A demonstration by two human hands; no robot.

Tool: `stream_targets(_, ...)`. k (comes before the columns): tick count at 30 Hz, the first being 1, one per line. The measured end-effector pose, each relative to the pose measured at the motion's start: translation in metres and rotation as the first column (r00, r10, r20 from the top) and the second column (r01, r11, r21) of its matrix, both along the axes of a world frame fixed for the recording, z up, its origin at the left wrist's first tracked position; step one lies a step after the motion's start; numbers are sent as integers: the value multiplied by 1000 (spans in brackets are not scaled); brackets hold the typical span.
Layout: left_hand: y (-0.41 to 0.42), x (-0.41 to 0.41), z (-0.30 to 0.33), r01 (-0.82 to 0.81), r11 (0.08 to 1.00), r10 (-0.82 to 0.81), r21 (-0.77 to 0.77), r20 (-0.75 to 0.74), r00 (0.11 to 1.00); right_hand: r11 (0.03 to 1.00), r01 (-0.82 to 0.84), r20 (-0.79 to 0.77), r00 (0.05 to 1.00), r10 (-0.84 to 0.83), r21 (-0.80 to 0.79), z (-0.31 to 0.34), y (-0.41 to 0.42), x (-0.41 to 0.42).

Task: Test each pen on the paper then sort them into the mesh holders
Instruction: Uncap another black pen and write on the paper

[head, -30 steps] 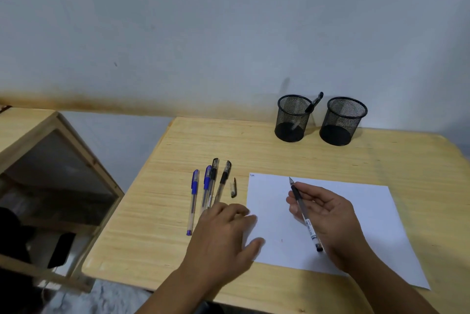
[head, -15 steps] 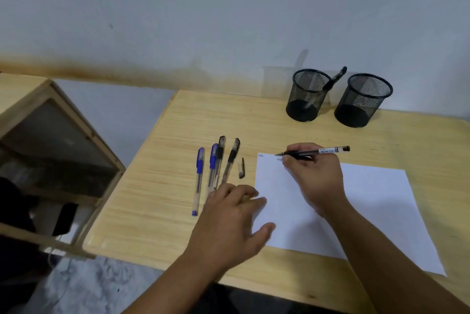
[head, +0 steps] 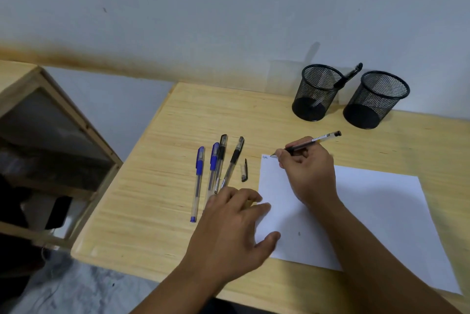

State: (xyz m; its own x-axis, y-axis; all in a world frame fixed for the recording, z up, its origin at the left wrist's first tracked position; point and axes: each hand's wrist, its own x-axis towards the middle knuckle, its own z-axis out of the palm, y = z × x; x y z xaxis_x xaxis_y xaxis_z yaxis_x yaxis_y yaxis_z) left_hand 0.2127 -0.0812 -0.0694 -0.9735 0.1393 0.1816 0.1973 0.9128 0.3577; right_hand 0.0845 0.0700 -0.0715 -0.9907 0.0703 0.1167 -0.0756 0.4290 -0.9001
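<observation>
From the head camera, the right hand (head: 309,171) pinches a black pen (head: 306,144) in curled fingers, its tip touching the far left corner of the white paper (head: 376,212), just beside a small scribble (head: 265,157). The paper lies on the wooden desk (head: 162,186) toward its near right part. The left hand (head: 234,235) rests flat with relaxed, spread fingers, holding nothing; its thumb and forefinger press the paper's left edge while its other fingers cover the near ends of the loose pens. Left of the paper, four capped pens lie side by side on the desk: two blue pens (head: 199,181) on the left and two black-capped pens (head: 232,161) next to them. A small black pen cap (head: 244,170) lies between these pens and the paper. At the far edge of the desk, near the wall, stand two black mesh holders: the left holder (head: 316,92) has one dark pen (head: 349,76) leaning out over its rim, and the right holder (head: 376,100) stands just beside it.
</observation>
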Motion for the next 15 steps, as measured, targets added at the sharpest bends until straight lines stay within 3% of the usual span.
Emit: stream_targets(15, -2, 1, -5, 3, 998, 1, 70, -50, 999, 988, -31, -49, 998, 39, 151, 0, -3, -1)
